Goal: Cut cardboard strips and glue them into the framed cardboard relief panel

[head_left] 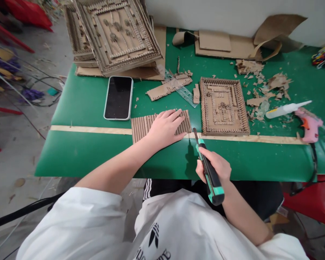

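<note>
My left hand (166, 126) lies flat with spread fingers on a piece of corrugated cardboard (141, 126), whose ridges are exposed. In my right hand (216, 164) is a black and green utility knife (211, 173), its blade out and pointing away from me. The blade tip is close to the cardboard's right end; whether it touches the table I cannot tell. Just right of the blade sits a square cardboard panel (224, 106) with a ridged border and small raised pieces inside.
A phone (118, 98) lies left of a clear ruler (180, 88) and cardboard strips. Larger cardboard panels (119, 34) are stacked at the back left. On the right are torn scraps (278, 83), a white glue bottle (283, 109) and a pink glue gun (310, 124) with a cord.
</note>
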A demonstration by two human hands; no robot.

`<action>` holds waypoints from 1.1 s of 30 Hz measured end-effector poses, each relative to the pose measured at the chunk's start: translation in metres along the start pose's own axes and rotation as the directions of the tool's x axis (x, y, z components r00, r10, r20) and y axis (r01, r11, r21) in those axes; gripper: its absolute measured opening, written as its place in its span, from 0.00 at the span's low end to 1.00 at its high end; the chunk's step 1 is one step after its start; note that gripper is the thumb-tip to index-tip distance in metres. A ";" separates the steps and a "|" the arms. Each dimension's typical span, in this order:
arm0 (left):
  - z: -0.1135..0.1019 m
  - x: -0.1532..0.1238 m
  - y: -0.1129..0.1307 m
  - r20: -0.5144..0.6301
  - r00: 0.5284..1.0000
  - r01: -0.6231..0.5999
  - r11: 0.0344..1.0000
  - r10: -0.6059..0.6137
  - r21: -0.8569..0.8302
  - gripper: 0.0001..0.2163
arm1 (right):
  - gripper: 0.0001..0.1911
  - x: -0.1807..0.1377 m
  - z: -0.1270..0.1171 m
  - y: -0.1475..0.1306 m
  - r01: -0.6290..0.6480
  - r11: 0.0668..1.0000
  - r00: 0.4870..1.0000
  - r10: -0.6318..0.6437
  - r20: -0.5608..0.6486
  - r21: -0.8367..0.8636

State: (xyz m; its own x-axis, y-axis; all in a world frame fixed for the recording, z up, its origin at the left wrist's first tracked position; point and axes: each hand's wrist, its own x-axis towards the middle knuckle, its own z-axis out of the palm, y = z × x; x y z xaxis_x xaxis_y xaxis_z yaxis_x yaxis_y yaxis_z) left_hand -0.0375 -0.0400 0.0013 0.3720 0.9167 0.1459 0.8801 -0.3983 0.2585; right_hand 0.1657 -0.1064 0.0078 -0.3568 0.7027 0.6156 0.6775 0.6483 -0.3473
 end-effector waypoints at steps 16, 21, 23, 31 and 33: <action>0.001 0.004 -0.004 -0.011 1.000 -0.021 1.000 0.021 -0.001 0.23 | 0.17 0.022 0.022 0.012 0.038 0.997 0.997 -0.033 0.074 -0.068; 0.000 0.003 -0.004 -0.007 1.000 -0.006 1.000 0.006 -0.018 0.23 | 0.18 0.029 0.015 0.012 0.106 0.993 0.991 -0.102 0.085 -0.051; 0.000 0.003 -0.003 -0.004 1.000 0.006 1.000 -0.006 -0.020 0.22 | 0.18 0.032 0.011 0.012 0.128 0.991 0.987 -0.125 0.106 -0.026; 0.002 0.003 -0.001 -0.008 1.000 -0.004 0.999 0.003 -0.036 0.22 | 0.17 0.033 0.006 0.008 0.111 0.994 0.989 -0.110 0.097 -0.003; 0.001 0.003 -0.001 -0.003 1.000 0.000 0.999 0.000 -0.036 0.22 | 0.17 0.031 0.007 0.006 0.100 0.995 0.992 -0.098 0.083 -0.012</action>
State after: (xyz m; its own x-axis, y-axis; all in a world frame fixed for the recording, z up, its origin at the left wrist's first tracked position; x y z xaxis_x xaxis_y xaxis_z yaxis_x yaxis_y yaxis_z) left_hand -0.0364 -0.0370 0.0002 0.3711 0.9167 0.1483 0.8688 -0.3992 0.2930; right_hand 0.1544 -0.0787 0.0204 -0.4737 0.6575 0.5860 0.6464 0.7114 -0.2758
